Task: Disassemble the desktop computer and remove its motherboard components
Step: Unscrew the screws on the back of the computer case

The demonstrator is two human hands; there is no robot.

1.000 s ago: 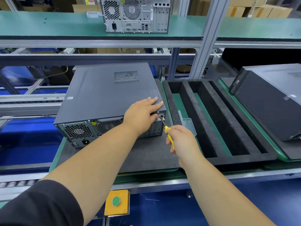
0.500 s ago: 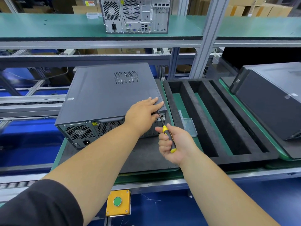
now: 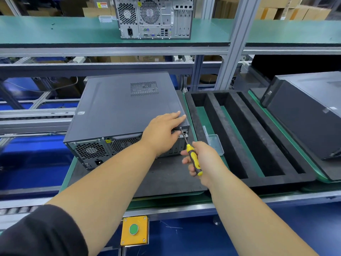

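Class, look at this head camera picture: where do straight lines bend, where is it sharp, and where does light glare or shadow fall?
Head view: wide-angle distortion bows the green upper shelf and tilts the aluminium post; the computer case, left hand and screwdriver are sharp; soft, even light throws only faint shadows; mild sheen on the case's lid, no harsh glare; the black sleeve at the corner is blurred.

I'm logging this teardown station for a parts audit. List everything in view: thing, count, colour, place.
desktop computer: 1, dark grey, lying on its side on the black mat, rear towards the camera
screwdriver: 1, yellow and black, tip at the case's rear right corner
second computer: 1, silver rear, upper green shelf
foam tray: 1, black, slotted, right of the case
plastic box: 1, clear, in the tray's left slot
dark case: 1, far right
button box: 1, yellow, green button, bench front
left hand: rests on the case's rear edge
right hand: grips the screwdriver
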